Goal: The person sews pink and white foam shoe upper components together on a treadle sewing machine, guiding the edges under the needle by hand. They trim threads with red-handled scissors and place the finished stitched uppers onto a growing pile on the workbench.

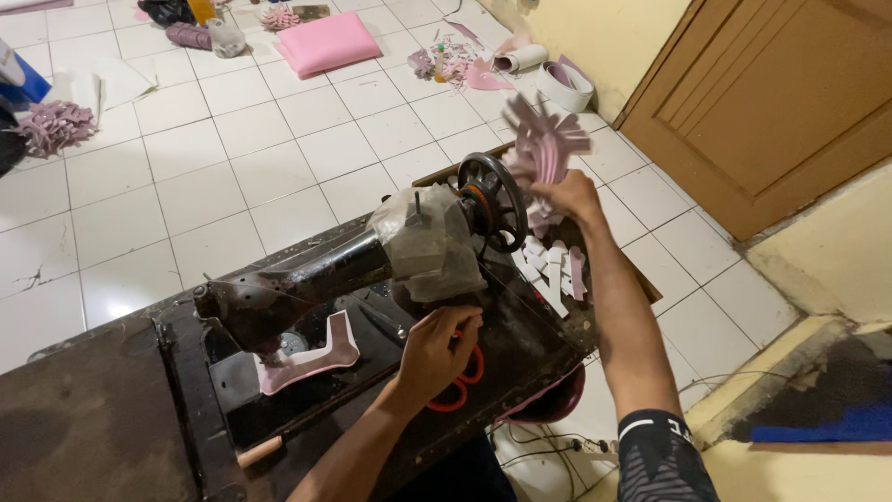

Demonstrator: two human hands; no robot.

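Your 2 forearms are bare from wrist to elbow, with no watch, ring or glove on your left hand [437, 349] or right hand [571, 197]. At 5 o'clock your right upper arm wears a tight dark sleeve [662, 462], grey-patterned, with 1 white stripe near its hem.

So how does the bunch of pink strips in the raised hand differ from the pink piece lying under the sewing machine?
The bunch of pink strips is many narrow pieces fanned out and blurred, held up in the right hand beside the handwheel. The pink piece is a single curved shape lying flat on the machine bed, under the sewing machine arm, with no hand on it. Both are the same pale pink material.
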